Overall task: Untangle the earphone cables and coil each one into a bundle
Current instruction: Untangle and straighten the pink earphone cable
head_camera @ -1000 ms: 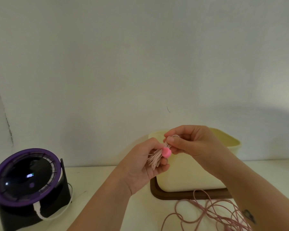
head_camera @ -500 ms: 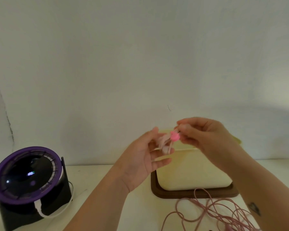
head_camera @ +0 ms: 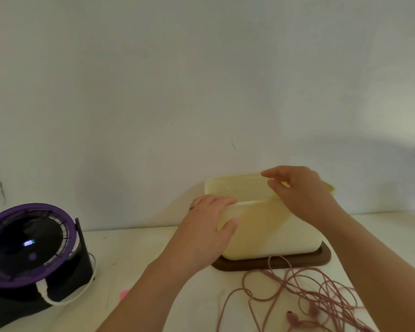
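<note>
Head view: the left hand (head_camera: 206,226) grips the near left corner of the cream rectangular plastic tub (head_camera: 273,231), fingers hooked over the rim and thumb pressed on the outer wall. The right hand (head_camera: 302,195) hovers over the tub's opening at centre right of the frame, fingers loosely bent; nothing shows between them, and the tub's inside is hidden from here. The tub stands on a dark brown tray (head_camera: 318,258) against the wall.

The tangle of thin pink earphone cables (head_camera: 309,291) lies loose on the white counter (head_camera: 141,248) at lower right, in front of the tray and below both hands. 1 loop reaches the tray's front edge, and the earbuds (head_camera: 295,319) sit near the bottom edge. The strands fan out mostly from lower left to upper right, with no single long axis. The right hand is likely the nearer 1; it would have to draw back toward the lower right, over the tub's near rim.

Open counter lies left of the tray, under the left forearm. A small pink object (head_camera: 124,294) peeks out there, and the purple-rimmed black fan (head_camera: 27,248) closes off the far left.
</note>
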`<state>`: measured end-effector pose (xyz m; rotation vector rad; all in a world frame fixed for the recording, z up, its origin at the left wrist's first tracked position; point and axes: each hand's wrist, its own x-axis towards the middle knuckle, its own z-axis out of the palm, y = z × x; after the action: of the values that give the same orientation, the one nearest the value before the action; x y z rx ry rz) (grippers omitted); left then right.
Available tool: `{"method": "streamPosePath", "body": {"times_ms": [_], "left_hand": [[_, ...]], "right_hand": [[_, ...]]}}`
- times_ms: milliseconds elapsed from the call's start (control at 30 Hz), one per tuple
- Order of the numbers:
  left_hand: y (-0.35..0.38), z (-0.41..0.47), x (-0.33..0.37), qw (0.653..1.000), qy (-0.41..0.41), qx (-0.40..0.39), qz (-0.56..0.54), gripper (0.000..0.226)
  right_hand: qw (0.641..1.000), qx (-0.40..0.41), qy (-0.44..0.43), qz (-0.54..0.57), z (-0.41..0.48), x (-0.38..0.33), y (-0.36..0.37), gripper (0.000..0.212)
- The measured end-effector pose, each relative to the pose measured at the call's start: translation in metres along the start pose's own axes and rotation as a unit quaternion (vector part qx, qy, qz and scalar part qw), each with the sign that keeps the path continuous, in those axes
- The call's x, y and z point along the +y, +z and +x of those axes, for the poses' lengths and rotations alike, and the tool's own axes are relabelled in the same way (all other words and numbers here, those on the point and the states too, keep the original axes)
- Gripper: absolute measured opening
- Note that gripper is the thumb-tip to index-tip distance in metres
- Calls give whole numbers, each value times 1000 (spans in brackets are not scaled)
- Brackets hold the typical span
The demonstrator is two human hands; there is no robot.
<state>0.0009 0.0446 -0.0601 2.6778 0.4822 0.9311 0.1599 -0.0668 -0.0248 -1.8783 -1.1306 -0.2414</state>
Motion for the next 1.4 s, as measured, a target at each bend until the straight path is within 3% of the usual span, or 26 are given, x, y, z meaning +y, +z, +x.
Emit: {"method": "streamPosePath", "body": {"times_ms": [167, 267, 367, 433, 533, 733, 833, 967, 1100, 1200, 1267, 1333, 1400], "left_hand": [[-3, -2, 15, 999, 30, 33, 9, 37], [-10, -7, 35, 998, 48, 17, -34, 29], [-13, -17, 49, 991, 36, -116, -54, 24], [-10, -29, 56, 975, 38, -219, -10, 25], [-8, -46, 59, 955, 33, -293, 21, 28], [-13, -76, 64, 951, -4, -308, 19, 37], [-15, -87, 61, 944, 21, -313, 98, 49], [-15, -94, 55, 929, 91, -295, 201, 35], [-18, -100, 51, 944, 112, -249, 183, 13], [-27, -102, 56, 978, 80, -173, 89, 14], [-36, -100, 61, 995, 20, -102, -6, 17], [-44, -93, 60, 994, -46, -27, -97, 18], [-52, -84, 56, 966, -121, 32, -225, 19]], "right_hand": [[998, -16, -33, 60, -12, -17, -15, 19], [991, -108, -62, 44, -30, -21, -28, 13], [974, -217, -64, -12, -47, -16, -43, 13], [962, -265, -40, -51, -60, -10, -55, 13], [936, -331, -27, -114, -78, -1, -63, 14], [955, -277, -45, -96, -109, 0, -73, 9], [939, -319, -44, -118, -123, -9, -78, 12], [891, -422, -49, -161, -144, -18, -76, 18], [866, -444, -57, -221, -163, -18, -67, 34], [852, -435, -49, -288, -171, -9, -58, 42], [853, -411, -56, -318, -173, -3, -56, 34], [867, -374, -60, -323, -171, 1, -59, 23], [892, -338, -52, -294, -162, 4, -63, 17]]}}
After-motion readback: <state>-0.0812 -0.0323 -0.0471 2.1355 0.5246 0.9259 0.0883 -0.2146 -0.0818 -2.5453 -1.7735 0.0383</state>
